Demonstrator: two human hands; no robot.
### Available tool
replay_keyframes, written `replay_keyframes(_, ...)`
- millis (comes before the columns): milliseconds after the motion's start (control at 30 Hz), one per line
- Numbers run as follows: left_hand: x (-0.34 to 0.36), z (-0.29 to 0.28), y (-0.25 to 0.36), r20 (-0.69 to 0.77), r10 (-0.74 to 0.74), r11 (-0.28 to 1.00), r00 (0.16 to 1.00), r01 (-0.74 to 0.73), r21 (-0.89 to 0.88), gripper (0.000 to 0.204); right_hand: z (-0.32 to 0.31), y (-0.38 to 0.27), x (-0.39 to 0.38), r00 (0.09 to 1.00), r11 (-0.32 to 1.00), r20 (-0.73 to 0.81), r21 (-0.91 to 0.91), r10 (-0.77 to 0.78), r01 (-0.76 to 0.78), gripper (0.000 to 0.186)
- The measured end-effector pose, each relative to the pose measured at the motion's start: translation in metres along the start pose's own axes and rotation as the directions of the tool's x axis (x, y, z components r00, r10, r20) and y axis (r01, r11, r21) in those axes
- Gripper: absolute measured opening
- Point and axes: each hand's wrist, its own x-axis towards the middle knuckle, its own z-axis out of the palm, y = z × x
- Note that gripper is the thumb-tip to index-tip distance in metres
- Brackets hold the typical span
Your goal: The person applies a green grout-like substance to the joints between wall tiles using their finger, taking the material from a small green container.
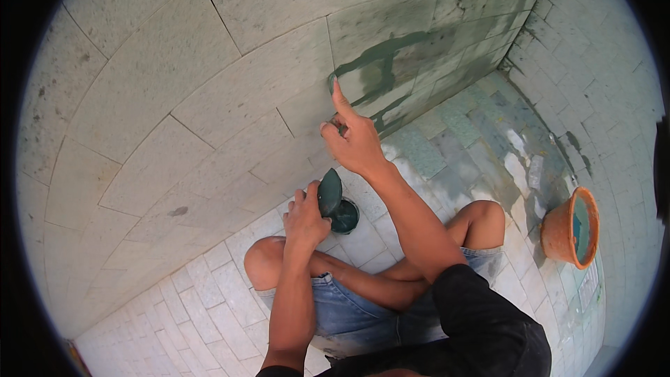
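Observation:
My right hand reaches up to the tiled wall, its index finger stretched out and the other fingers partly curled. That fingertip touches a patch of wet dark green paste along a tile joint; green smears show on the curled fingers. Low by my left knee, my left hand grips a dark green, leaf-shaped flat piece, whose exact kind I cannot make out. It is tilted over a small round pot of dark green paste standing on the floor.
An orange bucket with greenish contents stands at the right, tilted in view. My crossed legs rest on the pale brick-patterned floor. Green-stained, wet-looking floor reaches toward the far corner. A second tiled wall rises at the right.

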Motion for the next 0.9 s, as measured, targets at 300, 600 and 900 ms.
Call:
replay_keyframes(300, -0.002, 0.001, -0.002, -0.006, 0.006, 1.000, 1.000, -0.006, -0.016, 0.084, -0.019, 0.010, 0.024, 0.983, 0.865, -0.114, 0.498, 0.143, -0.068, 0.093)
replay_keyframes(600, 0.001, 0.000, -0.003, 0.046, -0.031, 0.999, 0.998, 0.031, 0.006, 0.085, -0.006, 0.001, 0.000, 0.975, 0.932, 0.216, 0.337, 0.057, -0.129, 0.087)
replay_keyframes(900, 0.001, 0.001, -0.002, 0.040, -0.014, 1.000, 0.999, 0.014, -0.008, 0.085, -0.047, 0.043, 0.037, 0.978, 0.934, -0.196, 0.359, 0.076, -0.001, 0.094)
